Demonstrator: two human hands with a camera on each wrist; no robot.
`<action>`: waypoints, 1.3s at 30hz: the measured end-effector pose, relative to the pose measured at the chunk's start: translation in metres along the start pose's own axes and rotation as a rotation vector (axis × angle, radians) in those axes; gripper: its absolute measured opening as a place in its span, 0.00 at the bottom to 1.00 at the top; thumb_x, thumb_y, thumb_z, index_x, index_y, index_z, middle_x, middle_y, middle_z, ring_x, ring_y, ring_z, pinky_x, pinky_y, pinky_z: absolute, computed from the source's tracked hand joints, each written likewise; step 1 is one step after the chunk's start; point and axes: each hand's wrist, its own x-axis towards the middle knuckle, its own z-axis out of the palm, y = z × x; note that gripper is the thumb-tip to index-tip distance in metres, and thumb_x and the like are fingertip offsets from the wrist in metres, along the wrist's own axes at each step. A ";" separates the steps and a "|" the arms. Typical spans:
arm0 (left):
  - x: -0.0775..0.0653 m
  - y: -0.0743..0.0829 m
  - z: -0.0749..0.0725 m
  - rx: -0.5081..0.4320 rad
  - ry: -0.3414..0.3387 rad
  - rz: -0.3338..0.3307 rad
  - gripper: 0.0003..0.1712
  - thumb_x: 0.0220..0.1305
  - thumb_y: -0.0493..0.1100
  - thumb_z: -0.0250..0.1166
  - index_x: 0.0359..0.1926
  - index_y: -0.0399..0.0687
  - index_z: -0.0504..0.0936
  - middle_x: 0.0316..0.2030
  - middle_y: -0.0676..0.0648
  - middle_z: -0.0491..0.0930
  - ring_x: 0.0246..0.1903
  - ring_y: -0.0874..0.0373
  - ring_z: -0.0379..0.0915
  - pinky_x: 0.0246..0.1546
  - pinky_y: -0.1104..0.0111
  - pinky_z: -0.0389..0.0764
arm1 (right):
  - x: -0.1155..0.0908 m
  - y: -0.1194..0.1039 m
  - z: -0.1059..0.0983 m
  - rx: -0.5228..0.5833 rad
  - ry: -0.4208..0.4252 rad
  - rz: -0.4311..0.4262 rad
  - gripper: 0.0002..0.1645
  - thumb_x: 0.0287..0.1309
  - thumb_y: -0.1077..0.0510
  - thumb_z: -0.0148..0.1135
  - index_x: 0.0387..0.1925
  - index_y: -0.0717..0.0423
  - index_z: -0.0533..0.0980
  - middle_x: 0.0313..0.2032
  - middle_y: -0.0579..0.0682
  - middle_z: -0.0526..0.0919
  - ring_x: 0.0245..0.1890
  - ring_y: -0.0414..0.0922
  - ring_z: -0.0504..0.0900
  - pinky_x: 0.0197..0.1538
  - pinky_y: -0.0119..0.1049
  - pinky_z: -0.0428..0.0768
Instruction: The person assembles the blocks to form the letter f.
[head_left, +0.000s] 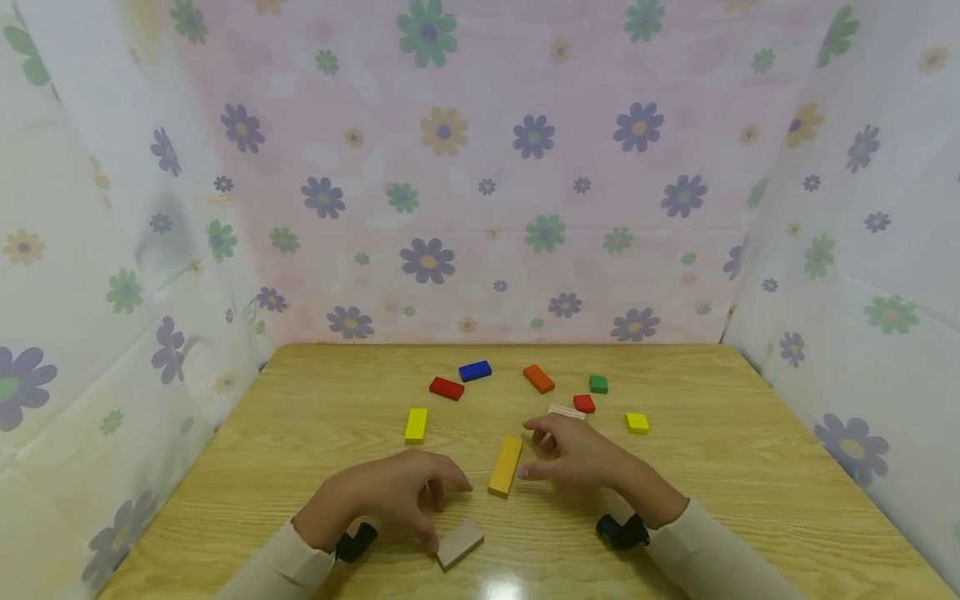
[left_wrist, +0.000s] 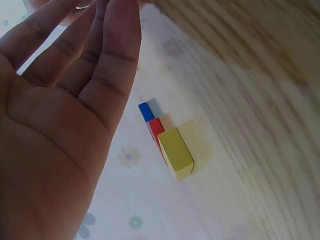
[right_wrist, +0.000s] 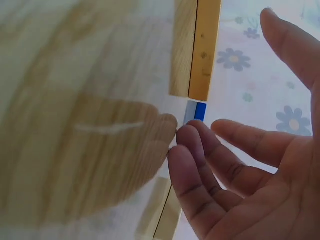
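My left hand (head_left: 386, 493) hovers low over the near part of the table, its fingers bent loosely with nothing between them. Beside its thumb lies a plain wooden block (head_left: 460, 544); whether they touch, I cannot tell. Right of centre, my right hand (head_left: 577, 452) holds nothing, thumb and fingers apart. Between the two hands lies a long orange-yellow block (head_left: 506, 467), close to the right thumb and also visible in the right wrist view as an upright strip (right_wrist: 204, 55). A pale striped block (head_left: 567, 412) is partly hidden behind the right hand.
Farther back lie yellow (head_left: 416, 426), red (head_left: 447, 388), blue (head_left: 476, 371) and orange (head_left: 538, 378) blocks. Small red (head_left: 584, 404), green (head_left: 598, 384) and yellow (head_left: 637, 423) pieces lie on the right. Flowered cloth (head_left: 487, 208) surrounds the wooden table (head_left: 247, 467) at its back and sides.
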 end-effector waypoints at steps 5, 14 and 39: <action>-0.002 0.002 0.001 0.028 -0.039 0.054 0.40 0.51 0.48 0.83 0.66 0.57 0.79 0.57 0.60 0.78 0.43 0.71 0.78 0.46 0.74 0.82 | 0.001 -0.005 0.006 0.013 -0.011 0.032 0.52 0.53 0.34 0.77 0.70 0.59 0.71 0.55 0.50 0.82 0.55 0.45 0.80 0.58 0.48 0.81; -0.002 0.004 0.000 0.111 -0.077 0.104 0.43 0.52 0.49 0.83 0.70 0.58 0.77 0.63 0.59 0.72 0.46 0.74 0.77 0.48 0.76 0.81 | 0.006 -0.019 0.014 -0.076 0.001 0.006 0.56 0.46 0.31 0.79 0.67 0.63 0.74 0.54 0.51 0.82 0.54 0.46 0.79 0.59 0.51 0.79; 0.000 0.007 0.004 0.135 -0.072 0.114 0.33 0.52 0.49 0.83 0.60 0.68 0.84 0.61 0.60 0.72 0.45 0.74 0.75 0.46 0.75 0.80 | 0.011 -0.032 0.020 -0.091 0.035 0.082 0.56 0.33 0.35 0.88 0.59 0.65 0.79 0.54 0.55 0.81 0.55 0.50 0.78 0.61 0.53 0.79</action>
